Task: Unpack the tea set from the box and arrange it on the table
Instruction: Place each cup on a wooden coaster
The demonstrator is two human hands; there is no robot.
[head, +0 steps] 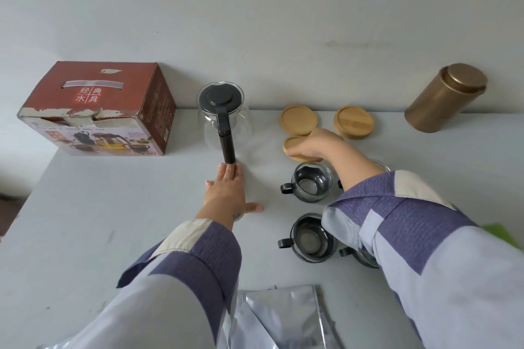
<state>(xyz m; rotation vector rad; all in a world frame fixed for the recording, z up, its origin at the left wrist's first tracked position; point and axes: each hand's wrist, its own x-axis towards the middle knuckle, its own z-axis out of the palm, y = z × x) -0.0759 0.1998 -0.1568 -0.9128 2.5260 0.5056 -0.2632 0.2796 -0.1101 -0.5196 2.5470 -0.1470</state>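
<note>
Now: your left hand (226, 193) lies flat, fingers straight, fingertips touching teapot (222, 119) handle end. Your right hand (314, 144) curls over near wooden coaster (296, 144), gripping it. Two more coasters (299, 119) beyond; glass cups (312, 183) nearer you; box (97, 110) far left on table (113, 207).

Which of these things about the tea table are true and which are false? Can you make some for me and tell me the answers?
1. The left hand has straight fingers touching the end of the glass teapot's black handle. True.
2. The red box stands to the right of the teapot. False: it stands on the left.
3. The right hand lies on a round wooden coaster. True.
4. The gold tin has its lid off. False: the lid is on.
5. Both glass cups nearest the teapot are full of tea. False: they look empty.
</note>
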